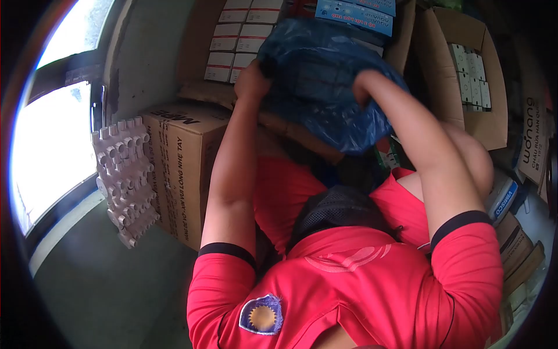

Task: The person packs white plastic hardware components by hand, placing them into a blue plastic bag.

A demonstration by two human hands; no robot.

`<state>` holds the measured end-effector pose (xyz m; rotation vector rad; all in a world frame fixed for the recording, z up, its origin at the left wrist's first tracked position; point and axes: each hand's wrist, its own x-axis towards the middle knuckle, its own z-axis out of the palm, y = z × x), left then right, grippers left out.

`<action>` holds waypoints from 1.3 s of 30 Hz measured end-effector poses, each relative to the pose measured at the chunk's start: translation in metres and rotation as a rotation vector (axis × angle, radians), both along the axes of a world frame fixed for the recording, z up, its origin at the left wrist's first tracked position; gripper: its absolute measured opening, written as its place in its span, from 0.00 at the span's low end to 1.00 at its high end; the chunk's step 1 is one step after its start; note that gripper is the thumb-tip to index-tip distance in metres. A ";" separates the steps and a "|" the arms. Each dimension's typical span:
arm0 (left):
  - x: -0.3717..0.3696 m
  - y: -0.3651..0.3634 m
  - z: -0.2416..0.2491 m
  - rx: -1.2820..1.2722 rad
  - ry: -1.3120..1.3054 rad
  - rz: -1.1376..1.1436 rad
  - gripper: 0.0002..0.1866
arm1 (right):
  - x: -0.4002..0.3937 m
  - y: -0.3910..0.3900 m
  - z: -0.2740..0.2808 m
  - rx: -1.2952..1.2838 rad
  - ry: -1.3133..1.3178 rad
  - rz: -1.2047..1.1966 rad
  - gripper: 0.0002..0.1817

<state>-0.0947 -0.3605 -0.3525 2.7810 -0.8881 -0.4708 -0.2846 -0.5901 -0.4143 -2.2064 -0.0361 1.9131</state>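
A crinkled, see-through blue plastic bag (325, 125) spreads in front of me, its mouth facing up toward me. My left hand (253, 82) is closed on the bag's left edge, beside a small dark patch. At the right side of the mouth, my right hand (365, 87) dips in past the rim, its fingers mostly hidden. Dark, blocky shapes show dimly through the plastic. Behind the bag stand stacked white boxes with red stripes (226, 36) and blue printed boxes (356, 18).
To my left is a closed brown carton (192, 136), with a pale pegged plastic piece (125, 180) against it near a bright window (49, 151). On the right, an open carton (491, 131) holds small white boxes (469, 78). A "wonang" carton (532, 139) stands farther right.
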 end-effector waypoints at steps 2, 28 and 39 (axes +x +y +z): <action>0.004 0.003 -0.004 -0.253 0.084 0.060 0.27 | -0.015 0.001 0.008 -0.014 -0.109 0.014 0.28; -0.054 0.075 0.175 -1.293 0.569 0.517 0.15 | 0.116 0.044 -0.094 0.047 -1.397 -0.858 0.29; -0.130 0.130 0.175 -2.051 1.312 0.369 0.28 | 0.014 0.054 0.168 0.330 -0.403 -1.062 0.29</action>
